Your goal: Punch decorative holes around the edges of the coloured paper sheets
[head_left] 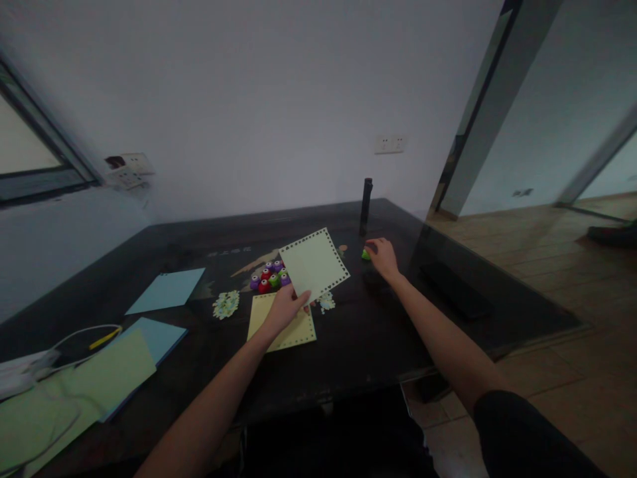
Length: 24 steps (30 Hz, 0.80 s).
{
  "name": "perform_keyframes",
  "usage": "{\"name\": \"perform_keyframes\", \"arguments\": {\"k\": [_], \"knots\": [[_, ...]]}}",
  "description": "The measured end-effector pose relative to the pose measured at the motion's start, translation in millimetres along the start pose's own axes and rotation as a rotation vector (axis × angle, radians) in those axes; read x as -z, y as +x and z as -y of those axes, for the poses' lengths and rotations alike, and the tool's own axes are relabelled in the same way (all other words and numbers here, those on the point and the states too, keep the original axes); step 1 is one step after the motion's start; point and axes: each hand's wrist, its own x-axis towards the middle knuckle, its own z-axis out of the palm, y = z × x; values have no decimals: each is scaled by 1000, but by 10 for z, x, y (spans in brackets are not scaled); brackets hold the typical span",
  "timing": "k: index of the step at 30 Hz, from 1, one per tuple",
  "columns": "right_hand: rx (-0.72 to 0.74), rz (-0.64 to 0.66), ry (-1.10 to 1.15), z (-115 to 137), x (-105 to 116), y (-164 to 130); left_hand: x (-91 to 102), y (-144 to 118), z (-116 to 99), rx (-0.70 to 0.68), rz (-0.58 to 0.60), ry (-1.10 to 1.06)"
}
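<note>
I see left hand (284,307) pinching pale green punched sheet (314,263) by lower corner, lifted above yellow sheet (288,327) on desk (378,318). Right hand (384,255) curled over small green punch (365,254) near black tube (366,204); can't tell if gripped. Risk: one-corner hold lets sheet droop, sweep punch cluster (270,275); right arm could tip tube.

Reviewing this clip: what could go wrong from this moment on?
The left hand pinches the pale green sheet by one corner only, so it may bend or slip. It hangs just above the cluster of small punches and could knock them. The right hand works close to the upright black cylinder, which might tip over.
</note>
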Motion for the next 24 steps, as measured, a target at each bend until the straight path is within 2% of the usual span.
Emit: {"name": "perform_keyframes", "arguments": {"k": [2, 5, 8, 12, 17, 24], "knots": [[6, 98, 215, 172, 27, -17, -3, 0, 13, -9, 32, 4], [-60, 353, 601, 439, 18, -92, -11, -21, -4, -22, 70, 7], [-132, 409, 818, 620, 10, -178, -24, -50, -50, -23, 93, -10], [-200, 414, 882, 679, 60, -218, -19, -48, -84, -25, 84, -15], [-245, 377, 893, 648, 113, -204, 58, 3, -52, -40, -75, -18], [-289, 380, 864, 680, 136, -218, 76, 19, -44, -54, -196, -65]]}}
